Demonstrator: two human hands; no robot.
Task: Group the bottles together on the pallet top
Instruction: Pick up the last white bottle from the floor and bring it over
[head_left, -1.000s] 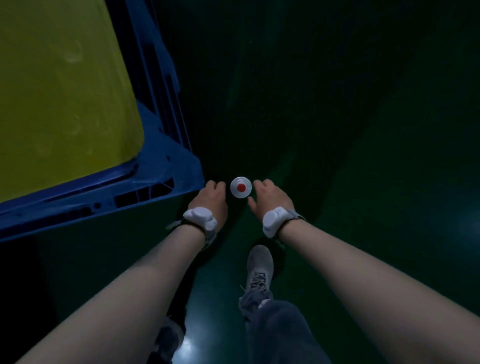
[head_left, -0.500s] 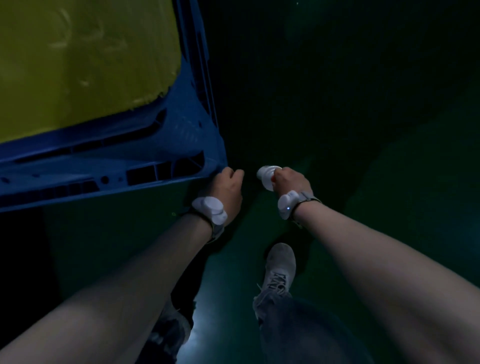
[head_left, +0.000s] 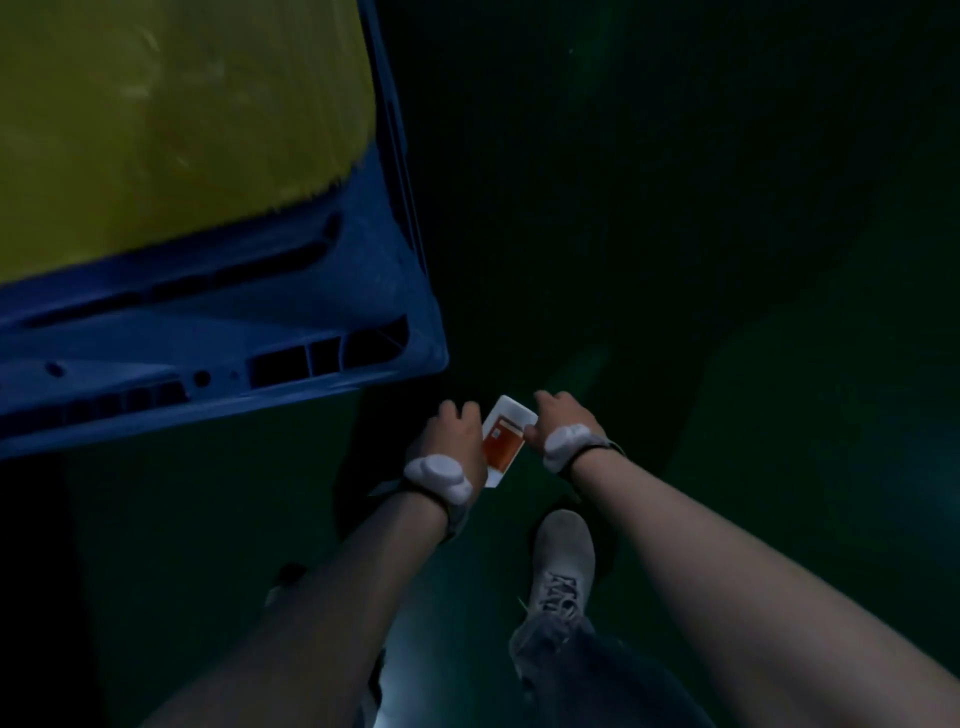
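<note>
Bottle (head_left: 503, 439) now tilted, label showing | both hands grip it | cap hidden

The bottle (head_left: 503, 440), seen cap-up a second ago with both hands beside it, is now shown side-on, its orange label exposed. It is held between the left hand (head_left: 451, 435) and right hand (head_left: 560, 422), apparently lifted off the green floor (head_left: 727, 364).

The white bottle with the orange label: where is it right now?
In the head view, the bottle is held between the left hand and right hand, over the green floor, just off the blue pallet's near corner.
</note>
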